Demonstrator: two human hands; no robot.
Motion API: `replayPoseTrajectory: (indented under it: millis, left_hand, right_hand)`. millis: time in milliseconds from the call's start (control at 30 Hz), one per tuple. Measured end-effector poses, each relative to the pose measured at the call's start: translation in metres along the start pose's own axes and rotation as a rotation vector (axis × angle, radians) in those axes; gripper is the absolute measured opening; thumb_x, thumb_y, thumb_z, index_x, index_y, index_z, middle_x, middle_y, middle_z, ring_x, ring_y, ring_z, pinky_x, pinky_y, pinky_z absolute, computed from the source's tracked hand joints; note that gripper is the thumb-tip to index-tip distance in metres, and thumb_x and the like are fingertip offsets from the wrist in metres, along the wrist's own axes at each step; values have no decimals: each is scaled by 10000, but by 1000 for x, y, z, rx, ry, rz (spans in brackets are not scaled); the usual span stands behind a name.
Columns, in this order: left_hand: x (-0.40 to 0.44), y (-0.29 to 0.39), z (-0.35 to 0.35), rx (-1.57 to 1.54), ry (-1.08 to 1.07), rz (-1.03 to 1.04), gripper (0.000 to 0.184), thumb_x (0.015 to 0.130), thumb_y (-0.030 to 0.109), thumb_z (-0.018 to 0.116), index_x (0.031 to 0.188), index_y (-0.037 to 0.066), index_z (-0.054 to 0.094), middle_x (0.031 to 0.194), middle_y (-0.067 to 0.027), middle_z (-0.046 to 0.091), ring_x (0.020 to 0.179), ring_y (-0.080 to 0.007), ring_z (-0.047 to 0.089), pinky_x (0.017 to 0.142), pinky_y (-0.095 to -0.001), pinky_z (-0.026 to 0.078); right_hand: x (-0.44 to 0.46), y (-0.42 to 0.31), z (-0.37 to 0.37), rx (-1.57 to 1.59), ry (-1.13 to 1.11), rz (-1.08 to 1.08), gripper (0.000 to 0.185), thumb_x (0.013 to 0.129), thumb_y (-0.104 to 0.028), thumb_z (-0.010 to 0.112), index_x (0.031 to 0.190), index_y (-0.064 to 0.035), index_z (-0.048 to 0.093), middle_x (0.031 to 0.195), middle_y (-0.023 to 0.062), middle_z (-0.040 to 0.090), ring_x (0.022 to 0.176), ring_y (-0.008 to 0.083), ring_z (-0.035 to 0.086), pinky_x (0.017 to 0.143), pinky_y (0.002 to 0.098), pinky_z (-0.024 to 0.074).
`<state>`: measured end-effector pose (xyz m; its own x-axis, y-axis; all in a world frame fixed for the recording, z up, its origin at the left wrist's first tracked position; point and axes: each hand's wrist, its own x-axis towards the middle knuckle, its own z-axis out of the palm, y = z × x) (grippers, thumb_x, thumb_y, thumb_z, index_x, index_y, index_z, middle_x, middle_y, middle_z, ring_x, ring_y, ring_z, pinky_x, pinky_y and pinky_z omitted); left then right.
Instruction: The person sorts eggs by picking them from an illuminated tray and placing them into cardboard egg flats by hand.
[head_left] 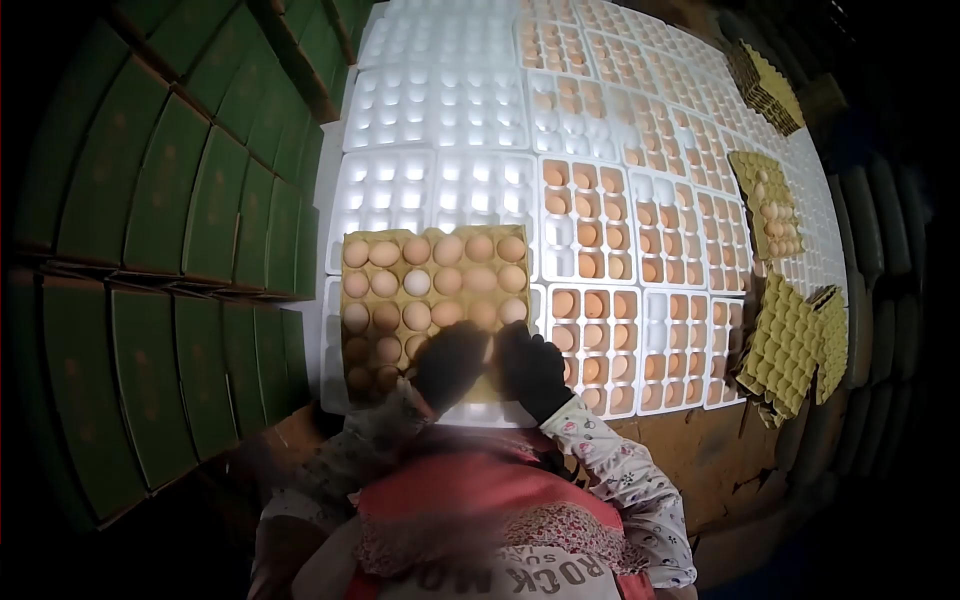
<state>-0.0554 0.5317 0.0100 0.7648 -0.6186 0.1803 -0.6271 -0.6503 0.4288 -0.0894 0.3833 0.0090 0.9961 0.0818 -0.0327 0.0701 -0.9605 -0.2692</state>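
A yellowish pulp egg tray point(437, 237) with rows of brown eggs lies in front of me on top of white trays. One egg point(417, 282) in it is paler than the others. Over the tray's near right part is my left hand point(450, 365), in a dark glove; its fingers are smeared and dark. My right hand point(533, 370), also gloved, is beside it at the tray's right edge, fingers curled. An egg point(512, 335) shows by the right fingertips. Whatever the curled fingers hold is hidden.
White moulded trays point(592, 290) filled or partly filled with eggs spread to the right; unfilled white trays point(440, 110) lie beyond. Green boxes point(130, 370) are stacked along the left. Pulp trays point(785, 345) are piled at the right, with another pulp tray holding eggs point(768, 205) nearby.
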Motion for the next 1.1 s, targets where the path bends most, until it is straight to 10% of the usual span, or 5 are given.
replayPoseTrajectory:
  millis: [433,567,633,867,1100]
  left_hand:
    - [-2,-5,45,546,-36,-22,222,594,200,645,740,86,522,712,-73,495,673,-221,531,513,-342,410]
    - [5,-11,26,226,-109,34,209,640,185,637,798,87,541,722,-67,498,679,-220,538,531,-327,423]
    - [10,-5,10,93,-72,3,213,670,180,649,844,91,565,762,-67,522,692,-219,542,562,-310,437]
    - [7,-25,-37,-1356,-8,-682,254,670,123,662,902,72,569,975,-106,509,830,-269,530,620,-323,466]
    - [43,0,-11,229,-226,-162,295,625,58,665,902,69,563,1131,-126,482,889,-325,512,627,-358,484]
  right_hand:
    - [16,46,-55,1542,-181,453,367,782,-26,566,1107,-89,407,770,51,521,573,133,531,494,286,451]
    - [41,44,-22,390,271,-207,329,693,-165,692,976,-102,537,894,85,518,559,186,567,491,308,467]
    - [43,15,-27,-16,1,27,114,777,-139,519,871,-117,579,1004,105,484,750,256,577,552,376,481]
    - [46,25,-29,242,71,0,126,744,-134,552,863,-102,578,991,100,481,775,266,574,590,366,496]
    - [22,76,-15,1891,-244,733,377,903,-343,462,1105,-30,518,861,18,591,747,122,562,637,242,468]
